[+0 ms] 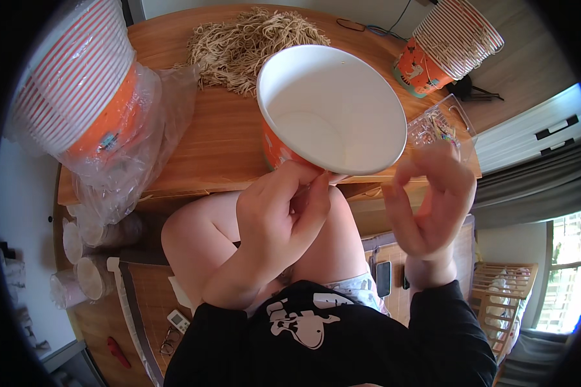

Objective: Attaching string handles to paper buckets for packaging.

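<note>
A large paper bucket (332, 97), white inside and orange with printed figures outside, stands tilted toward me at the table's near edge. My left hand (271, 219) is closed at its near rim, with thumb and forefinger pinched together against the bucket's side. To the right of the bucket, my right hand (436, 200) is raised apart from it. Its fingers are curled round with thumb and fingertips brought together; anything small between them cannot be made out. Behind the bucket lies a heap of beige cords (255, 42) on the wooden table.
Stacked paper buckets wrapped in clear plastic (103, 122) rise at the left. Another bucket stack (448, 48), draped with cords, stands far right. Nearby is a clear tray (442, 122) of small pieces. Below are a phone (383, 278), a remote control (178, 320) and wrapped round tubs (90, 277).
</note>
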`<state>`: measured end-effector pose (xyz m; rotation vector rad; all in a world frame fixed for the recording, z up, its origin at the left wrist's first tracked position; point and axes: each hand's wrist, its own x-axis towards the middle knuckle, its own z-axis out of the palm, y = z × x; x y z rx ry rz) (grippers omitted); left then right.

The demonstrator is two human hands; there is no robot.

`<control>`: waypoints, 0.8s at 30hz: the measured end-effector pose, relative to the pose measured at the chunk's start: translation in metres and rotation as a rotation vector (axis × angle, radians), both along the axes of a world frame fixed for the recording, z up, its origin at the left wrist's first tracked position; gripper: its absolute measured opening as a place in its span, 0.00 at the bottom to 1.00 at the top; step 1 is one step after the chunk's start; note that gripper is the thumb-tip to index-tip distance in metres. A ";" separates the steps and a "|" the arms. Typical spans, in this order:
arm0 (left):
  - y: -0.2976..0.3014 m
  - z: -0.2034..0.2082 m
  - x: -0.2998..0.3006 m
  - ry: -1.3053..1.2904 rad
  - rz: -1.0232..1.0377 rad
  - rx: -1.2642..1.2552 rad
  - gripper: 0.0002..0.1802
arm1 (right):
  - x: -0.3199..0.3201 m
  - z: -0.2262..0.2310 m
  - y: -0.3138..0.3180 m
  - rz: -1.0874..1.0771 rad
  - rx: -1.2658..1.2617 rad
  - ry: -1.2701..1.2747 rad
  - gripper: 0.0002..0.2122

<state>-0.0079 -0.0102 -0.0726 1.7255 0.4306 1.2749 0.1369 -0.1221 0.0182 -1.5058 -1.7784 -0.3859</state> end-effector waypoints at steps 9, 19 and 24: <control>0.000 0.004 -0.002 0.007 -0.065 -0.073 0.05 | 0.029 0.048 0.064 0.324 -0.586 0.023 0.16; -0.005 -0.003 -0.004 -0.066 -0.098 -0.163 0.13 | 0.021 0.049 0.070 0.283 -0.453 -0.107 0.20; 0.000 -0.002 -0.009 -0.208 -0.374 -0.249 0.07 | -0.015 0.025 0.028 0.005 -0.073 -0.126 0.12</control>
